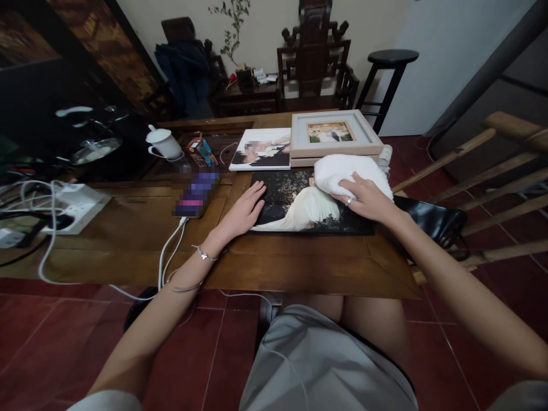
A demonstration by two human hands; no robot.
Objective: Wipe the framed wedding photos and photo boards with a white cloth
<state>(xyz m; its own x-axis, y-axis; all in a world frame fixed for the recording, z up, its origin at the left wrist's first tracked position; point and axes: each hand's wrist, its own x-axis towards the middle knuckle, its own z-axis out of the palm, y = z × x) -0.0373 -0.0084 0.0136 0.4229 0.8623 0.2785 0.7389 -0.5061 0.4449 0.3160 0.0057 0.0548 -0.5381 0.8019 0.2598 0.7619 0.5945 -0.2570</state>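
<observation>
A dark photo panel showing a pale dress lies flat near the front edge of the wooden table. My left hand rests on its left edge with the fingers stretched out, holding nothing. A folded white cloth covers the panel's upper right part. My right hand, with a ring on one finger, grips this cloth from its near side and presses it on the panel. Part of the panel's picture is hidden under the cloth.
Behind the panel lie a white photo panel and a light wooden picture frame. To the left are a plugged-in phone, a lidded white cup, a small box and a power strip with cables. A wooden chair stands at right.
</observation>
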